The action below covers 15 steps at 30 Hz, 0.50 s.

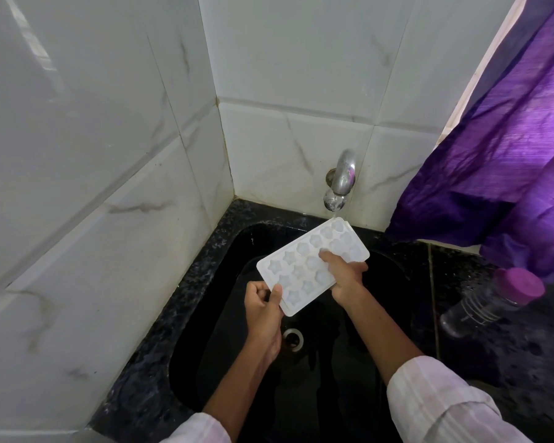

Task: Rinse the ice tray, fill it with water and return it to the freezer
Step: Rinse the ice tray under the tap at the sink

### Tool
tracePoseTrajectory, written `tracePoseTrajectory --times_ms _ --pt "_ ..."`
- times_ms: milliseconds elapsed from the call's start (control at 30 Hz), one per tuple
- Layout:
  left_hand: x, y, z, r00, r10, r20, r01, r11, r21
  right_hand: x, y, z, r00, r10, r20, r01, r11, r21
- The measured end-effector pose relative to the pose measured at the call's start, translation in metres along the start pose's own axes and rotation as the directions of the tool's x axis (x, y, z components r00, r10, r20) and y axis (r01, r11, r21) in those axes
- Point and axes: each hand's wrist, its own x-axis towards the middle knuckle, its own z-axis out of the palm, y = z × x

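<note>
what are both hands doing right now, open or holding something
Left hand: closed, holding the near corner of the ice tray.
Right hand: closed, holding the same tray at its right edge.

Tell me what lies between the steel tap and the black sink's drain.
In the head view, the white star-celled plastic ice tray, gripped by the left hand and right hand, with a thin water stream hitting its far end.

1 head-worn wide-angle view, looking forward and steeply down from close range into the black sink [328,378], facing the tiled corner [218,102] that carries the tap [341,179].
</note>
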Motion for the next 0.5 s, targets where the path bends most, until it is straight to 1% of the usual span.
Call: tracePoseTrajectory --times_ms 67,200,333,500 --pt "0.0004 0.0004 -0.0010 1.000 -0.001 -0.006 0.001 1.000 0.003 -0.0007 0.0011 0.0009 1.000 0.007 -0.004 -0.007 1.000 0.002" --pt "-0.0010 0.0002 -0.0011 1.000 0.000 -0.001 0.000 1.000 0.005 -0.0023 0.0057 0.0029 0.997 -0.001 -0.075 0.000 1.000 -0.021" --pt "-0.0004 0.0000 -0.0045 1.000 -0.010 -0.001 0.010 1.000 -0.024 -0.0047 0.0069 0.0039 0.998 -0.013 -0.065 0.012 1.000 -0.022" --pt "-0.0005 -0.0004 -0.0085 1.000 -0.003 -0.007 0.002 1.000 -0.019 -0.0087 0.0060 0.0046 0.999 -0.011 -0.040 0.010 0.999 -0.033"
